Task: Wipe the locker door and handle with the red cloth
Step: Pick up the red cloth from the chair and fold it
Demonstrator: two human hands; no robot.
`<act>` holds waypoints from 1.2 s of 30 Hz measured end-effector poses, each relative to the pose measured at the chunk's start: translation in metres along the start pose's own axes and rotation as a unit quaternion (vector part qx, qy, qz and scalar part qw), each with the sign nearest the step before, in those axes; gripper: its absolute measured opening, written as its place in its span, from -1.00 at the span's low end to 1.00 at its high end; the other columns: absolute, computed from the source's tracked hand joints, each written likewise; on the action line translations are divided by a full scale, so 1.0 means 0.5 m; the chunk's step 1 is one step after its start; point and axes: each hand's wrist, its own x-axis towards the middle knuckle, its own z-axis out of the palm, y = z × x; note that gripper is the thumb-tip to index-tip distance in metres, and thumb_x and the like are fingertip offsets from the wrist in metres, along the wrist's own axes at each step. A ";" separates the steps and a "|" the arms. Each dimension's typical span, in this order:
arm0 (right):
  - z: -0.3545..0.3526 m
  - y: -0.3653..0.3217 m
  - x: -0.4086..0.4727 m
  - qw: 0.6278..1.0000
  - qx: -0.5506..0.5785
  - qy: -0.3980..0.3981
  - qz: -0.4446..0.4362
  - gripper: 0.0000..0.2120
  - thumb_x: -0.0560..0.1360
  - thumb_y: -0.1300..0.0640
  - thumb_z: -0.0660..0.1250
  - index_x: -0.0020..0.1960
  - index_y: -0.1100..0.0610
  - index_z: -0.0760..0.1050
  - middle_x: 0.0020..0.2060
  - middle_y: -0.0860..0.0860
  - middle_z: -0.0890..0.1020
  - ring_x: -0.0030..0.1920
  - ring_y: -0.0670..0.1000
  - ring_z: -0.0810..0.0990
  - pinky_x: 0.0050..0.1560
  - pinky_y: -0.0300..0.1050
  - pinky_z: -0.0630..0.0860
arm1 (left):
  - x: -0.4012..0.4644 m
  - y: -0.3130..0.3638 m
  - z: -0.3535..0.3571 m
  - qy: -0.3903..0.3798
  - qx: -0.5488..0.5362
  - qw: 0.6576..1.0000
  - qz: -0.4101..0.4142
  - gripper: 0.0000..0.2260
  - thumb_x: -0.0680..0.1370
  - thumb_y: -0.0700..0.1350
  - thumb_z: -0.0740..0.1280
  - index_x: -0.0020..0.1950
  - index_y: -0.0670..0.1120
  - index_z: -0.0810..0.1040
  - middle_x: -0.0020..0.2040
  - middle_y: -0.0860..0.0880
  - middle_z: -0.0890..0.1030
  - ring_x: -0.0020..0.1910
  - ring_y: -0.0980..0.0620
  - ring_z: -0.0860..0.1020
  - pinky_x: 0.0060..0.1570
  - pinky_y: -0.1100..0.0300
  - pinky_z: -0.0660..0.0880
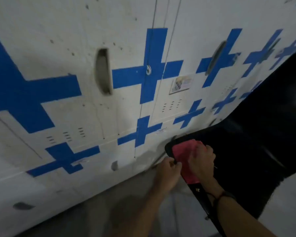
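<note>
- At lower right of scene, near the bank of white lockers (61,103) with blue tape crosses (154,65): dark open locker door (246,134) swung out, inner face toward camera.
- Red cloth (186,161) flat against near-left edge of that door, pressed under right hand (202,159); fingers curled over cloth, grip clamped on it.
- Left hand (169,170) just left of cloth, fingers pinched on door edge, apparently steadying it; exact hold blurred.
- Dark band on right wrist (224,195).
- Recessed handles (102,71) visible on shut lockers far left; handle of the open door not clearly made out.
- Step in hand, by judgement: wiping door edge, early to mid task; handle looks not yet done.
- Next move calls for: sweeping cloth across rest of door face, keeping door braced, then working cloth into handle recess.
</note>
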 end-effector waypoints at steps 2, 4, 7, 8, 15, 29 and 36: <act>0.019 0.018 -0.001 0.998 0.046 -0.021 0.042 -0.45 0.63 -0.04 0.22 0.58 0.03 0.24 0.51 0.28 0.29 0.44 0.36 0.33 0.44 0.29 0.37 | 0.035 -0.013 0.050 -0.002 0.009 1.000 0.024 -0.73 0.72 0.07 0.36 0.34 -0.05 0.56 0.11 0.08 0.62 0.02 0.12 0.59 -0.12 0.41 0.47; 0.031 0.035 0.007 0.999 -0.003 -0.035 0.024 -0.37 0.64 -0.13 0.18 0.64 0.01 0.09 0.49 0.30 0.33 0.43 0.35 0.36 0.41 0.26 0.39 | 0.060 -0.013 0.089 0.015 -0.003 1.000 0.023 -0.65 0.71 0.08 0.38 0.42 -0.06 0.51 0.14 0.05 0.62 0.05 0.08 0.61 -0.08 0.35 0.52; 0.032 0.050 0.014 0.999 -0.002 -0.051 0.013 -0.35 0.65 -0.13 0.22 0.63 0.14 0.12 0.40 0.27 0.44 0.36 0.28 0.46 0.32 0.16 0.44 | 0.079 -0.032 0.134 0.072 -0.040 0.996 -0.022 -0.53 0.64 0.03 0.48 0.48 -0.07 0.43 0.29 -0.05 0.64 0.20 -0.07 0.66 0.19 0.06 0.63; 0.028 0.053 0.015 0.998 0.023 -0.063 0.011 -0.39 0.65 -0.09 0.25 0.58 0.18 0.23 0.36 0.25 0.48 0.33 0.26 0.50 0.29 0.12 0.47 | 0.082 -0.042 0.145 0.078 -0.045 0.995 -0.039 -0.46 0.61 0.03 0.52 0.51 -0.06 0.41 0.34 -0.06 0.61 0.28 -0.12 0.64 0.26 0.04 0.60; -0.021 0.067 -0.065 0.957 0.239 -0.081 -0.145 -0.75 0.62 0.04 0.35 0.28 0.03 0.52 0.09 -0.02 0.63 0.03 -0.05 0.61 0.14 0.01 0.59 | -0.016 -0.021 0.098 0.037 -0.181 0.977 -0.108 -0.65 0.60 -0.01 0.56 0.32 -0.06 0.57 0.30 -0.11 0.67 0.16 -0.04 0.69 0.20 0.03 0.68; -0.199 -0.153 -0.310 0.855 0.412 -0.051 -0.310 -0.64 0.62 -0.18 0.26 0.37 -0.13 0.36 0.22 -0.18 0.54 0.18 -0.07 0.62 0.18 -0.01 0.66 | -0.289 0.047 -0.228 0.137 -0.258 0.953 0.080 -0.79 0.66 -0.08 0.47 0.29 -0.05 0.66 0.18 -0.01 0.75 0.25 -0.03 0.66 0.10 0.26 0.59; -0.338 -0.329 -0.378 0.848 0.419 0.025 -0.324 -0.53 0.57 -0.30 0.23 0.39 -0.14 0.28 0.04 -0.06 0.59 -0.02 -0.08 0.66 -0.12 -0.11 0.72 | -0.396 0.194 -0.407 0.276 -0.186 0.922 0.199 -0.85 0.69 0.08 0.42 0.25 0.20 0.55 0.10 0.27 0.59 0.08 0.21 0.57 -0.04 0.27 0.53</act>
